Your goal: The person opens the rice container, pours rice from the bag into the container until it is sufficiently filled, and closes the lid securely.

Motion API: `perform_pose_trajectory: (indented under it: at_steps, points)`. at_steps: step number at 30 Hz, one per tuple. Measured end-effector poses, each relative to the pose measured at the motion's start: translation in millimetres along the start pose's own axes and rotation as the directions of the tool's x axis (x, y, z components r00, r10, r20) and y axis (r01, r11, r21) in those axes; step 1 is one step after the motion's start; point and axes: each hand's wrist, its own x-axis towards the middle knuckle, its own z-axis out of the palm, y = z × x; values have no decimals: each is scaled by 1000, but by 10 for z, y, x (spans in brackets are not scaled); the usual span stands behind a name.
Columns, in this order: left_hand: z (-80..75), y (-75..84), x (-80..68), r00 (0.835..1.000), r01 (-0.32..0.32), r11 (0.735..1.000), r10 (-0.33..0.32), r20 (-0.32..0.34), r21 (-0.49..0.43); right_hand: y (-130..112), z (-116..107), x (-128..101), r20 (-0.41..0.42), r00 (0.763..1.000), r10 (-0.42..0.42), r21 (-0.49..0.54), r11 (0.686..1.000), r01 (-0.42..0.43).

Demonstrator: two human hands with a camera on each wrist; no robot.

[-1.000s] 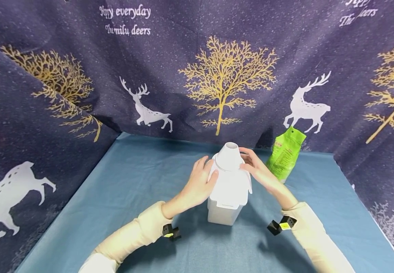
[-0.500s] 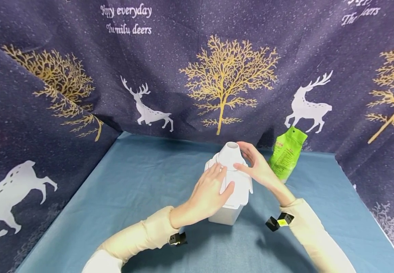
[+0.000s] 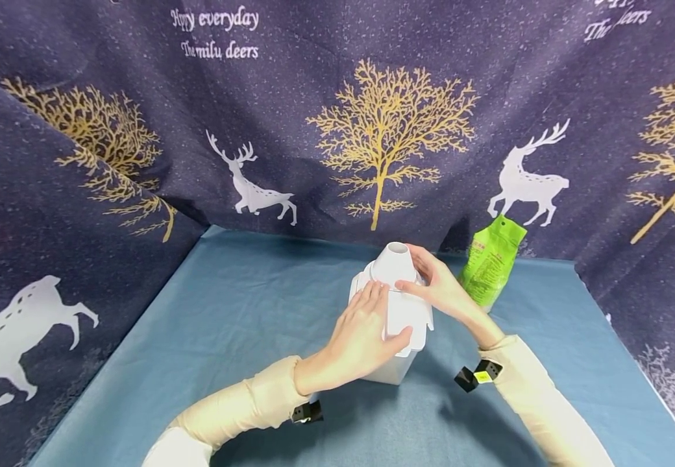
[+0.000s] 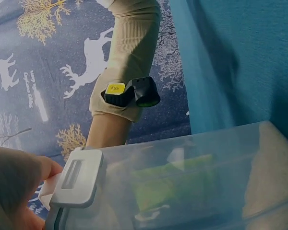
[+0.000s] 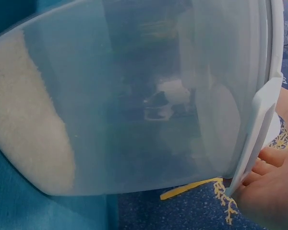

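A clear plastic storage container (image 3: 394,371) stands upright on the table, with white rice-like grains (image 5: 26,115) at its bottom. Its white lid (image 3: 405,314) carries a white cone with an open top, much like a funnel (image 3: 392,267). My left hand (image 3: 363,331) lies on the lid with straight fingers, their tips at the cone's base. The right hand (image 3: 444,285) holds the cone from the right, thumb in front and fingers behind it. A side clip (image 4: 79,177) shows in the left wrist view; another clip (image 5: 255,132) sticks outward in the right wrist view.
A bright green bag (image 3: 492,263) stands behind the right hand, near the back of the table. Blue cloth (image 3: 244,285) covers the table. Dark printed fabric (image 3: 337,117) hangs at the back and sides.
My left hand has moved right from the lid's left edge onto its top, fingers now straight. The right thumb has shifted left across the front of the cone. The container stays in place.
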Motion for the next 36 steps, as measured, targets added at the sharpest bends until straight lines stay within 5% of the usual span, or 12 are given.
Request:
perform_pose_trajectory:
  at_steps: [18,36]
  points:
    - [-88,-38,43,997,7,1000,-5,81,-28,-73,9,-12,-9,1000,18,1,1000,-18]
    - [-131,-158,107,991,-74,996,79,111,-45,-168,5,-68,-62,997,44,-64,997,-48]
